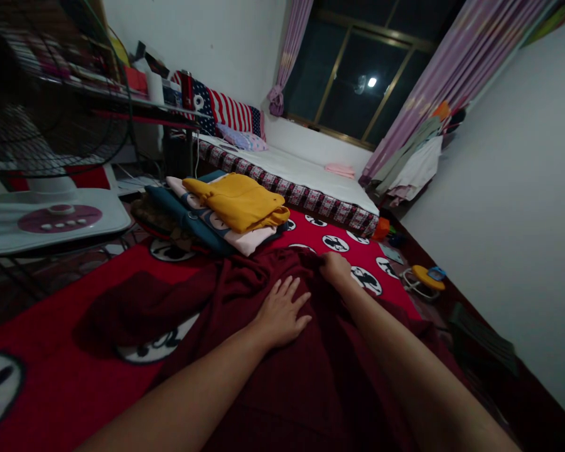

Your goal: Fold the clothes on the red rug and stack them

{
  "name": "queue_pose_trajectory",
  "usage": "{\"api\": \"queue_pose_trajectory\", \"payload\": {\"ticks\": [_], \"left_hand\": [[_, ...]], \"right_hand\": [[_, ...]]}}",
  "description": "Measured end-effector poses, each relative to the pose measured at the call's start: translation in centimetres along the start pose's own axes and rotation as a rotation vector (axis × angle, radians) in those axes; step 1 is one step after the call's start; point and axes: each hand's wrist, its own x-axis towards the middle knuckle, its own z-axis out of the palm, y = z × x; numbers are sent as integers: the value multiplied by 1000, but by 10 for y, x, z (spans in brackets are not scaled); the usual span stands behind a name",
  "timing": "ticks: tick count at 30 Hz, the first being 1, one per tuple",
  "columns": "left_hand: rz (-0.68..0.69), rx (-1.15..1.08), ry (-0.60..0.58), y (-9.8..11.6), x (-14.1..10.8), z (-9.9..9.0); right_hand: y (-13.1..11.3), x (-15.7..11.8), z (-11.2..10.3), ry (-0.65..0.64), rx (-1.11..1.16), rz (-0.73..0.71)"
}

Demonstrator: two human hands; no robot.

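Observation:
A dark maroon long-sleeved garment (pixel 273 383) lies spread over a red blanket (pixel 56 314) with white cartoon circles. One sleeve stretches out to the left. My left hand (pixel 282 312) rests flat on the garment, fingers spread. Farther up, my right hand (pixel 335 269) is closed on the garment's upper edge, where the cloth is bunched. Just beyond the garment sits a stack of folded clothes, with a mustard-yellow top (pixel 240 199) uppermost, over pale pink and teal pieces (pixel 193 220).
A fan (pixel 51 213) stands at the left, beside a cluttered shelf (pixel 145 100). Behind is a bed with a white sheet (pixel 301 169). Clothes (pixel 419 163) hang by the purple curtain (pixel 433 88). A yellow stool (pixel 427 277) and a dark green stool (pixel 483 336) are at the right.

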Motion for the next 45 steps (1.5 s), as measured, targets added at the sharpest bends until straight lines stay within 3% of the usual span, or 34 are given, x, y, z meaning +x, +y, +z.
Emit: {"api": "queue_pose_trajectory", "payload": {"ticks": [3,6,13,17,19,23,25,27,29,30,32,34,36,41,45], "left_hand": [[3,-9,7,0,0,1],[-6,-16,27,-1,1,3],[-8,-5,57,-1,1,7],[-17,2,42,0,1,6],[-16,7,34,0,1,5],[-14,10,18,-1,1,3],[-15,10,12,-1,1,2],[-18,11,5,-1,1,2],[-19,14,2,0,2,1],[-20,15,0,1,2,0],[-23,18,0,1,2,0],[-25,20,5,1,2,0],[-22,18,17,1,1,1],[-8,12,34,0,1,2],[-11,17,10,0,2,-1]], "right_hand": [[-1,-2,-2,261,76,-17],[-1,-14,10,473,172,-91],[13,-81,54,387,181,-440],[46,-80,59,276,283,-483],[69,-66,58,240,217,-387],[100,-41,57,185,58,103],[101,-38,59,283,30,131],[95,-40,61,368,47,-68],[88,-41,61,278,80,-260],[85,-39,60,188,81,-275],[79,-31,52,37,34,-156],[71,-18,39,-7,-34,-2],[54,-4,22,21,-80,39],[-19,11,-7,185,61,-116],[-66,11,-3,122,120,-239]]}}
